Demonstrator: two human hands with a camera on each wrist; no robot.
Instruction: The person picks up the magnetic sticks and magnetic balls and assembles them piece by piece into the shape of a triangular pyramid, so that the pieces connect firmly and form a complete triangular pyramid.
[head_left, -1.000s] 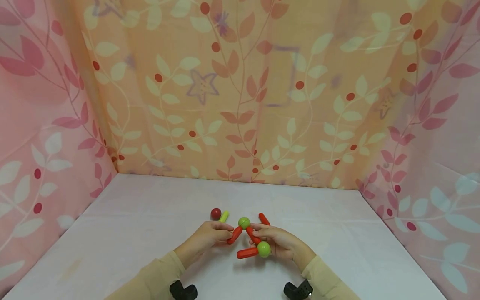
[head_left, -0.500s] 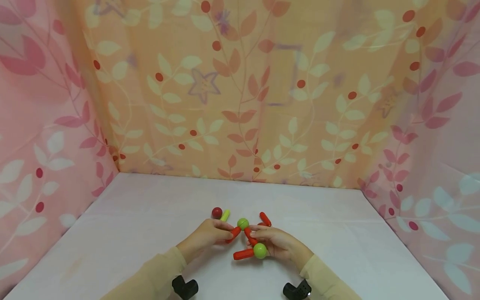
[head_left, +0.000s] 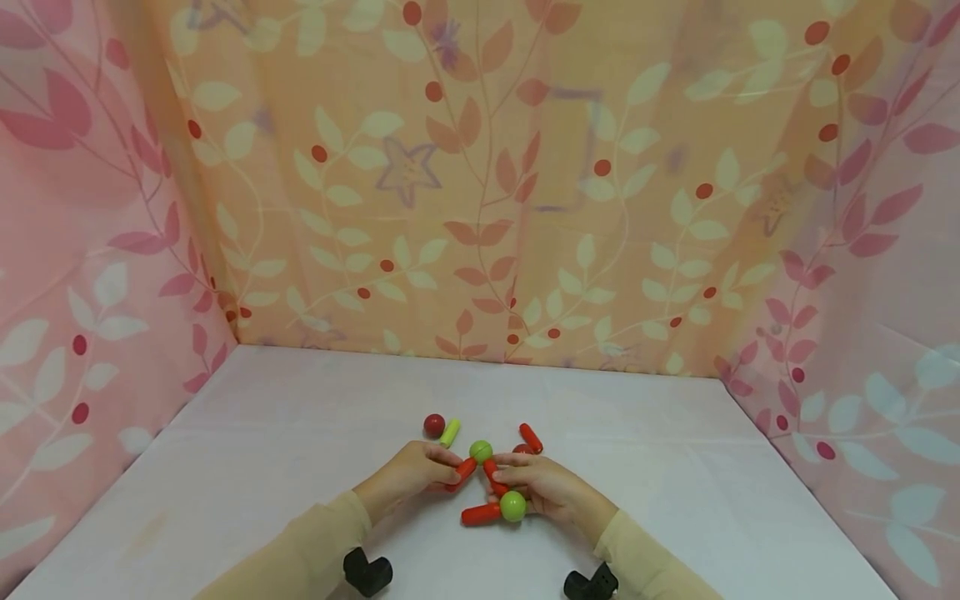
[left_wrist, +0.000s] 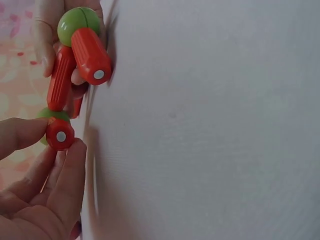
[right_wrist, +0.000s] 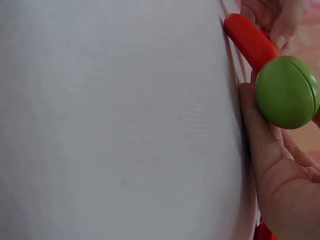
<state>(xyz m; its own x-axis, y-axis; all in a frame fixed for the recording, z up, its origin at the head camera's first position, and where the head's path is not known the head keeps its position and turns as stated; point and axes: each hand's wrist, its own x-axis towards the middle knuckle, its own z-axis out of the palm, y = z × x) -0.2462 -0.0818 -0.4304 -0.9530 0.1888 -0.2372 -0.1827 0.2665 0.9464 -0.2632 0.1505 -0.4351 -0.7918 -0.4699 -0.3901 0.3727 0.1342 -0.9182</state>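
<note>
Between both hands is a zigzag chain of red magnetic rods joined by two green balls. My left hand (head_left: 408,475) pinches the left red rod (head_left: 466,472) between thumb and fingers; its pale round tip shows in the left wrist view. This rod meets the far green ball (head_left: 481,452). From there the middle red rod (head_left: 492,475), gripped by my right hand (head_left: 555,485), runs to the near green ball (right_wrist: 286,92). A third red rod (left_wrist: 92,56) sticks out leftward from the near ball, its other end free. Right-hand fingers partly hide the middle rod.
On the white table (head_left: 645,425), a dark red ball (head_left: 434,426) and a yellow-green rod (head_left: 450,432) lie beyond my left hand. A loose red rod (head_left: 530,437) and a partly hidden red ball (head_left: 522,449) lie behind my right hand. Floral curtains (head_left: 480,167) surround the table.
The chain has shifted left and slightly nearer to me, with the right hand moving left along with it. Both hands keep their hold. The loose pieces stay where they were.
</note>
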